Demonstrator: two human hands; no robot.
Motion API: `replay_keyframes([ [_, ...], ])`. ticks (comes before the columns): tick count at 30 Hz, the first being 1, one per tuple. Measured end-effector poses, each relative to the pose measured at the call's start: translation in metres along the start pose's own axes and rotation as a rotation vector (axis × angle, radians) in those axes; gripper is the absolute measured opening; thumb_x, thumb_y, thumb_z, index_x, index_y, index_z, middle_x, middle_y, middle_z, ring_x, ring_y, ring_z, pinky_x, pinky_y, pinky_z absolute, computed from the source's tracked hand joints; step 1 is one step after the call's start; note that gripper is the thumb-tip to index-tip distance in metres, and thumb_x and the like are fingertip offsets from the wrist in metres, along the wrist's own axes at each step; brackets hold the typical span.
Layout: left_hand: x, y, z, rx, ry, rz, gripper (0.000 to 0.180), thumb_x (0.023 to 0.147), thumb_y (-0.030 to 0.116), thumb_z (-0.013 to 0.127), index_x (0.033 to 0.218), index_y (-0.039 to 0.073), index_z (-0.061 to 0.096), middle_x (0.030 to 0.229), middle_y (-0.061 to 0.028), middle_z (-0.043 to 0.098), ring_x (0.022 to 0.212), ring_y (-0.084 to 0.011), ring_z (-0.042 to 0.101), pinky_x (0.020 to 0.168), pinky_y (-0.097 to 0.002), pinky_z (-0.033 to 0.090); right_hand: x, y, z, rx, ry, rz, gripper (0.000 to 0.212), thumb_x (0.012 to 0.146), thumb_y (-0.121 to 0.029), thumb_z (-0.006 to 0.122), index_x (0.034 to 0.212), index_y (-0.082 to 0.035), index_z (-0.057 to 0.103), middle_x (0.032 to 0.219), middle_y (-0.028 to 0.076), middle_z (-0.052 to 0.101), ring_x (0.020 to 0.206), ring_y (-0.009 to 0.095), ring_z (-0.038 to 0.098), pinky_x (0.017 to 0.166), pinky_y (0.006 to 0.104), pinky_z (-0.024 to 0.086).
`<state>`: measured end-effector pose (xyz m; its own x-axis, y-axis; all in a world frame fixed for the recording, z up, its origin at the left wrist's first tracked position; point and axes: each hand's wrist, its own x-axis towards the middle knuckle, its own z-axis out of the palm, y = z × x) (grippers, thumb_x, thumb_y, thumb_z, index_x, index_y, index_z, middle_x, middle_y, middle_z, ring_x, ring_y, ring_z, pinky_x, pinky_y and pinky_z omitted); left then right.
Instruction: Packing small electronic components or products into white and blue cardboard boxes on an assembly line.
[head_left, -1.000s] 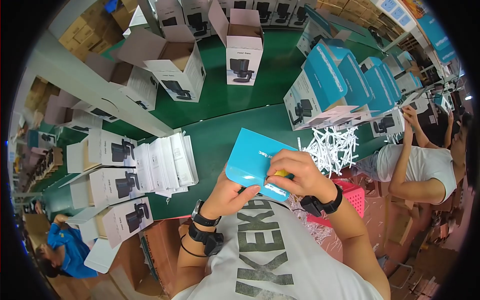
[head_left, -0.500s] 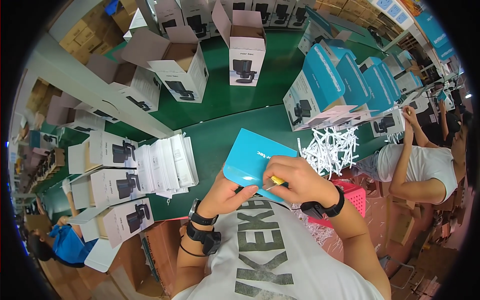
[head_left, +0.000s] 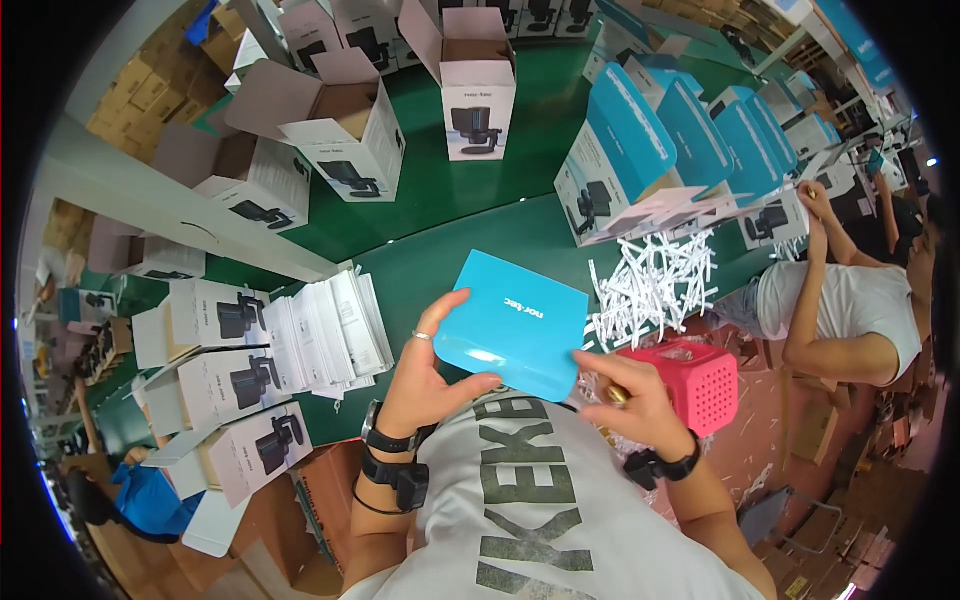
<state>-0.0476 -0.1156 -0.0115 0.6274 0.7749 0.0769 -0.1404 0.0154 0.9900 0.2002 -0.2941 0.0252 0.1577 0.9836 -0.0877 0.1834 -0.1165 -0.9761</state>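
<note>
Locate the blue panel (head_left: 515, 325) at the centre of the frame, its face toward you; whether it is loose or part of a carton cannot be told. The step in hand appears to be handling this panel. Your left hand (head_left: 420, 385) grasps its left side, thumb along the near edge. Your right hand (head_left: 640, 400) clasps a small brass-coloured item (head_left: 618, 396), forefinger at the panel's right edge. Any further move probably calls for a firm left grip and the small item held off the panel's face.

Note the paper strips (head_left: 655, 290) just beside the panel's right side and the pink basket (head_left: 720, 375) near your right wrist; both limit a swing rightward. White papers (head_left: 330, 330) lie at left. Blue-flapped cartons (head_left: 625, 125) stand at upper right, an open white carton (head_left: 477, 130) at upper centre.
</note>
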Motion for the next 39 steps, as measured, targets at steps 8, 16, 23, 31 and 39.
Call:
replay_keyframes([
  [8, -0.002, -0.028, -0.007, 0.528, 0.011, 0.233, 0.068, 0.075, 0.006, 0.092, 0.138, 0.008, 0.067, 0.123, -0.0086, 0.061, 0.111, -0.0273, 0.060, 0.101, -0.0395, 0.048, 0.042, 0.049, 0.020, -0.403, 0.388, -0.399, 0.045, 0.079, -0.001, 0.087, 0.123, -0.003, 0.076, 0.100, 0.009, 0.073, 0.069, 0.014, 0.056, 0.063, 0.0268, 0.047],
  [16, 0.008, -0.050, -0.015, 0.794, 0.038, 0.554, 0.066, 0.066, 0.015, 0.096, 0.129, 0.018, 0.076, 0.098, -0.0046, 0.051, 0.093, -0.0265, 0.055, 0.075, -0.0395, 0.051, 0.036, 0.072, 0.024, -0.474, 0.467, -0.465, 0.044, 0.079, 0.003, 0.084, 0.122, -0.006, 0.076, 0.106, 0.012, 0.069, 0.070, 0.020, 0.063, 0.062, 0.0306, 0.052],
  [23, 0.012, -0.021, -0.015, 1.063, -0.066, 0.587, 0.062, 0.074, 0.029, 0.091, 0.133, 0.020, 0.074, 0.107, -0.0079, 0.053, 0.104, -0.0312, 0.056, 0.092, -0.0455, 0.052, 0.041, 0.078, 0.015, -0.575, 0.383, -0.565, 0.043, 0.080, 0.000, 0.082, 0.123, -0.005, 0.075, 0.132, 0.017, 0.067, 0.074, 0.019, 0.067, 0.061, 0.0311, 0.054],
  [31, 0.043, -0.017, 0.050, 1.271, -0.310, 0.378, 0.081, 0.087, 0.051, 0.075, 0.157, 0.016, 0.050, 0.161, -0.0230, 0.041, 0.151, -0.0462, 0.033, 0.124, -0.0603, 0.028, 0.045, 0.079, 0.032, -0.601, 0.275, -0.587, 0.039, 0.079, 0.001, 0.075, 0.117, -0.006, 0.077, 0.133, 0.011, 0.072, 0.072, 0.022, 0.073, 0.060, 0.0314, 0.058],
  [39, 0.050, -0.024, 0.036, 1.410, -0.403, 0.408, 0.087, 0.088, 0.055, 0.074, 0.160, 0.015, 0.045, 0.168, -0.0308, 0.025, 0.154, -0.0518, 0.026, 0.123, -0.0626, 0.024, 0.061, 0.081, 0.021, -0.556, 0.272, -0.616, 0.037, 0.078, 0.002, 0.076, 0.115, -0.006, 0.079, 0.127, 0.011, 0.075, 0.074, 0.021, 0.075, 0.060, 0.0312, 0.059],
])
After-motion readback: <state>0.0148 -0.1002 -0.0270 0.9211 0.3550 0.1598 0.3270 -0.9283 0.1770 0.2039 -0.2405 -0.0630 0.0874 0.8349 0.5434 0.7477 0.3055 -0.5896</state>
